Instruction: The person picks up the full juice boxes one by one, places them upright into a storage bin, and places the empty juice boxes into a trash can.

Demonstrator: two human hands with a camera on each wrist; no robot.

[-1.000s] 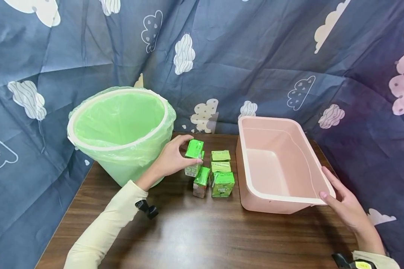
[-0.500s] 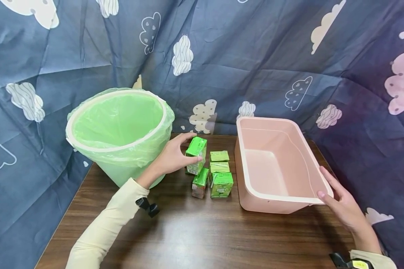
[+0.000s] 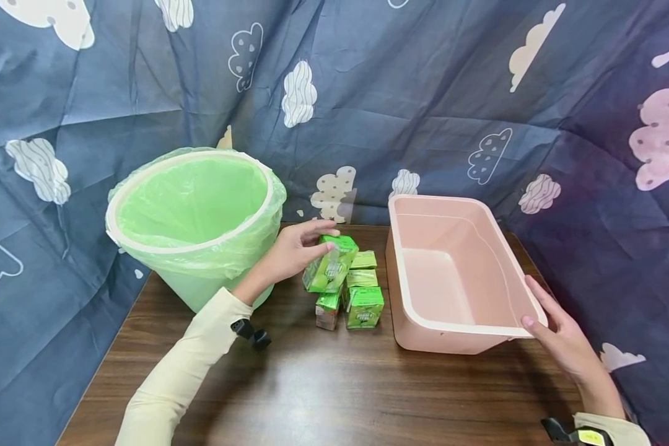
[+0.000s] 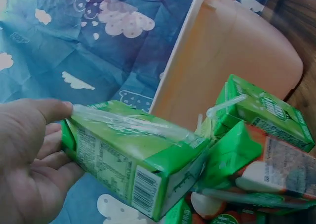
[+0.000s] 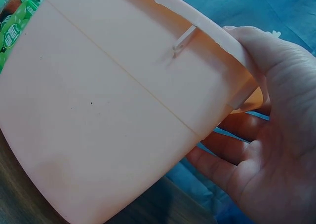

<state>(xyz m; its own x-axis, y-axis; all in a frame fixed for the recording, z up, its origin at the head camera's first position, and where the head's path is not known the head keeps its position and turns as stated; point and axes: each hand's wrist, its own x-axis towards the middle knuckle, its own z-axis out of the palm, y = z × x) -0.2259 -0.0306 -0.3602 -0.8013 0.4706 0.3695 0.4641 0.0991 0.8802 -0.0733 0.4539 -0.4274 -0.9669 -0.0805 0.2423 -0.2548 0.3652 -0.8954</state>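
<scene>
My left hand (image 3: 292, 251) pinches a green drink carton (image 3: 333, 266) by its top end, thumb on the near side. The carton is tilted, with a straw in clear wrap along it in the left wrist view. It overlaps other cartons: one with a green top and reddish-brown side (image 3: 327, 314), and a green carton (image 3: 365, 308) at the front of a short row. My right hand (image 3: 568, 347) grips the near right corner of a pink plastic tub (image 3: 399, 303). In the right wrist view its thumb lies over the rim and its fingers (image 5: 217, 167) curl under the outside.
Left of the cartons stands a green bin (image 3: 184, 285) lined with a clear bag over a white rim. All stands on a brown wooden table (image 3: 290, 384). A dark blue cloth (image 3: 357, 93) with cloud prints hangs behind and at the sides.
My left hand has lifted the green carton, moved it slightly right and tipped it from upright to slanted, so its front panel shows. My right hand stays on the tub's corner.
</scene>
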